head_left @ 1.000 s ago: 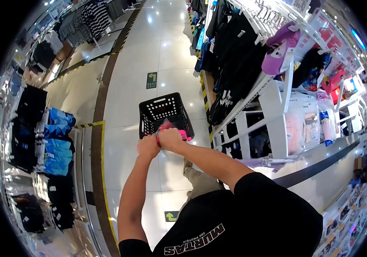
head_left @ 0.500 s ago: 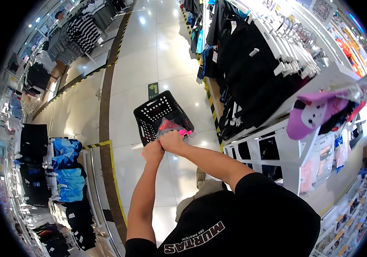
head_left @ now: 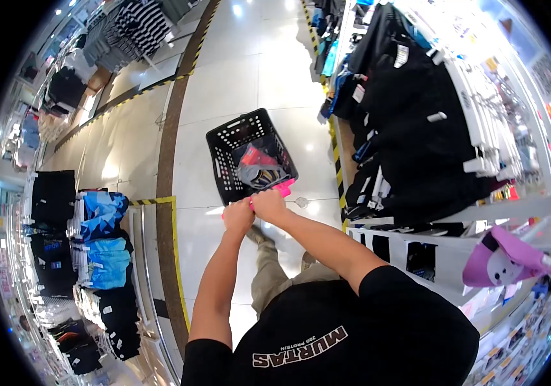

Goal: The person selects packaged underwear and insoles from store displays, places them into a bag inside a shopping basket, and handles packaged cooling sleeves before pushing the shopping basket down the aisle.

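A black perforated shopping basket (head_left: 220, 157) is in front of me, low over the tiled aisle floor. Its pink handle (head_left: 285, 186) runs along the edge nearest my body. My left hand (head_left: 238, 217) is closed round the handle's left part, and my right hand (head_left: 268, 204) grips it just to the right, almost touching the left. Inside the basket lies a clear plastic bag (head_left: 260, 172) with something red and dark striped in it; its exact contents I cannot make out. Whether the basket has wheels is hidden.
On the right stands a rack of black garments (head_left: 410, 135) on white hangers, with a purple cap (head_left: 500, 257) jutting out lower down. Black and blue shorts (head_left: 105, 260) hang on the left. Yellow-black tape (head_left: 336, 154) edges the aisle. Striped shirts (head_left: 143, 26) hang farther off.
The racks and cap have shifted in view as I move along the aisle. My right hand has moved down slightly, uncovering more of the bag. A leg now shows stepping forward.
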Demonstrator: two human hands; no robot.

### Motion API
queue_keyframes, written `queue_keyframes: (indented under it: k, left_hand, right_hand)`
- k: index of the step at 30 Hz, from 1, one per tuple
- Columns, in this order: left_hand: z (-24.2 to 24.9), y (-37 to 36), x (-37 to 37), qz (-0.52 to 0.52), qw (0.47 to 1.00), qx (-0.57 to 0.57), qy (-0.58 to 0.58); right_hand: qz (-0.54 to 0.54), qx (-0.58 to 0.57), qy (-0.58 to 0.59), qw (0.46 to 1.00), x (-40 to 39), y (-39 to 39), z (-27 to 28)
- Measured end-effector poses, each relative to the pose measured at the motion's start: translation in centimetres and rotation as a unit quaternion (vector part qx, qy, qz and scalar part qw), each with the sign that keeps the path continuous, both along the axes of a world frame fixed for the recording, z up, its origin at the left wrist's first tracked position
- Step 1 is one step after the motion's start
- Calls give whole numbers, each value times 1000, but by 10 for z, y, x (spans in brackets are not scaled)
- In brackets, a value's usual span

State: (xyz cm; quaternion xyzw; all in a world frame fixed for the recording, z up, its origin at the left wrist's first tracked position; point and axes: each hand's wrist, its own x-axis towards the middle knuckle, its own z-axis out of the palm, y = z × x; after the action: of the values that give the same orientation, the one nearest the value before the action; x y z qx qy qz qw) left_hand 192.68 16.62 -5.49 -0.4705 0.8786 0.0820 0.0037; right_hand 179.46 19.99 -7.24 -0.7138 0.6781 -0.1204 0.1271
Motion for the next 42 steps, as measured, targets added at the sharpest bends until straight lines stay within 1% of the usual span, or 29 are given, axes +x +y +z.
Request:
queue_keyframes:
  k: [3, 6, 8, 11, 14, 15, 18, 21, 24, 27, 28, 31, 34, 37, 40, 42]
  left_hand:
    - [-21, -33, 1, -35, 999, -18, 16]
    - [-34, -79, 6, -48, 999, -18, 12]
    - [-37, -116, 8, -56, 998, -24, 18]
    - [-26, -170, 13, -71, 997, -10, 5]
    - [-28, -225, 15, -92, 996, -8, 1]
    - [-25, -244, 14, -101, 995, -6, 1]
    - [-18, -304, 5, -128, 992, -13, 5]
    - [-6, -352, -14, -141, 990, -17, -6]
    - [-2, -400, -35, -138, 990, -27, 6]
    - [-2, -432, -52, -137, 988, -54, 47]
    - [-7, -440, -66, -137, 987, -64, 58]
    - [0, -471, -88, -144, 985, -75, 65]
    - [13, -495, -107, -149, 984, -90, 45]
    - [2, -518, -123, -139, 989, -44, -39]
    - [1, -527, -132, -140, 988, -62, 4]
    - [3, -527, -143, -139, 987, -80, 17]
  right_hand:
    - [-8, 2, 14, 1000, -3, -27, -11]
    - [-16, 16, 19, 1000, 0, -67, -12]
    - [-24, 35, 13, 999, 2, -102, -10]
    - [-33, 76, 6, 997, 9, -152, -5]
    - [-51, 79, -19, 995, 8, -198, -11]
    - [-56, 61, -21, 996, 6, -213, -7]
    - [-100, 63, -65, 991, -8, -248, 1]
    - [-99, -76, -101, 987, -35, -258, 8]
    - [-128, -85, -162, 975, -55, -281, 14]
    - [-158, -93, -161, 970, -67, -314, 17]
    - [-164, -111, -162, 967, -79, -324, 11]
    - [-183, -161, -161, 957, -95, -355, 10]
    - [-203, -173, -174, 948, -109, -381, 12]
    - [-226, -159, -169, 946, -127, -400, 5]
    - [-190, -161, -191, 950, -150, -409, -9]
    - [-161, -163, -237, 944, -167, -413, -17]
